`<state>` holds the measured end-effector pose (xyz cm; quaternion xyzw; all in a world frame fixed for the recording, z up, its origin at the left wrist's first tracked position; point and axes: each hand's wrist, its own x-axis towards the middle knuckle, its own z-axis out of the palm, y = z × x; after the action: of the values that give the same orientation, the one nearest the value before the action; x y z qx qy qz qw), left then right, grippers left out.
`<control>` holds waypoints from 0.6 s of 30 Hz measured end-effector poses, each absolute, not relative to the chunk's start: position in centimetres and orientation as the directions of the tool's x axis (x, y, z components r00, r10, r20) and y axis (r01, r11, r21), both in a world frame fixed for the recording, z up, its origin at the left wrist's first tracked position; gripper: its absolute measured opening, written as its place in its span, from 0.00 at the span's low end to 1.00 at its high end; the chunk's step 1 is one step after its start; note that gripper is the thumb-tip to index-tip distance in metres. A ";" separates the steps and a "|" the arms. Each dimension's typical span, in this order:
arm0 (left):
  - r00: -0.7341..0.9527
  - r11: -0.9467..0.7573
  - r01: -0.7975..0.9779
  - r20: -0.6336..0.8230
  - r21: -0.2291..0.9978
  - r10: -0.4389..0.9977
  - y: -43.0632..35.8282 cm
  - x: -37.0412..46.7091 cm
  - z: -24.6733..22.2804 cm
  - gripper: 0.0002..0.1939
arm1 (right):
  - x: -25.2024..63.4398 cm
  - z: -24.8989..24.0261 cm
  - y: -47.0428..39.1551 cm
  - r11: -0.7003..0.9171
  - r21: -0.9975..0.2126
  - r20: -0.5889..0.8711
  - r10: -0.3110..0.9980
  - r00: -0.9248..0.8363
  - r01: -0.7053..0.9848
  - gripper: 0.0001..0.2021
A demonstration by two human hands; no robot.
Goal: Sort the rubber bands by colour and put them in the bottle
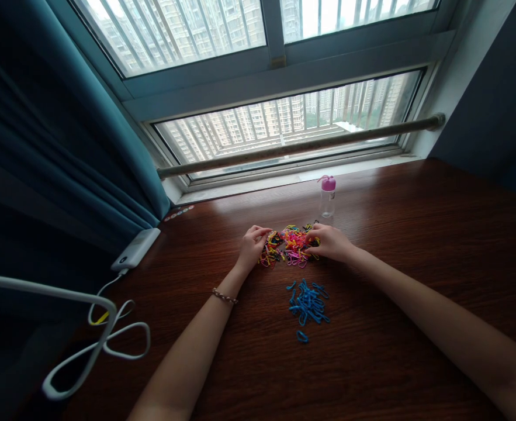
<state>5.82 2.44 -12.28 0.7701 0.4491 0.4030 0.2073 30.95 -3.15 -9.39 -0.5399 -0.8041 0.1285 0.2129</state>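
Note:
A mixed pile of small elastic hair bands (296,241), pink, yellow, red, orange and black, lies on the brown wooden table between my two hands. My left hand (252,247) rests at its left edge with thumb and fingertips drawn together; whatever they pinch is too small to make out. From the right, my right hand (331,243) reaches over the pile with thumb and fingers apart, its tips among the bands. Nearer to me is a separate heap of blue hair bands (308,302). One single blue band (302,337) lies just below that heap.
Behind the pile stands a clear bottle (327,203) with a pink cap. A white power bank (135,250) with a looped white cable (126,355) sits at the left, beside a blue curtain (121,158). A rail (301,147) crosses the window at the back.

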 end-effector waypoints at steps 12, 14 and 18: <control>0.260 -0.498 0.545 0.429 0.674 0.865 2.5 5.9 -12.8 0.10 | 31.7 -11.1 -1.3 0.202 -0.800 0.143 0.979 -0.147 0.565 0.07; 0.226 -0.494 0.534 0.447 0.687 0.866 2.4 5.9 -12.6 0.08 | 31.8 -11.1 -1.0 0.165 -0.848 0.117 0.985 -0.126 0.503 0.08; 0.193 -0.502 0.509 0.475 0.700 0.858 1.9 6.1 -11.9 0.07 | 31.9 -10.8 -1.0 0.109 -0.923 0.055 0.987 -0.153 0.368 0.13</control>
<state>6.05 1.95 -11.95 0.7465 0.4578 0.4402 0.1986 31.95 -0.99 -10.83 -0.5286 -0.6407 0.4076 0.3794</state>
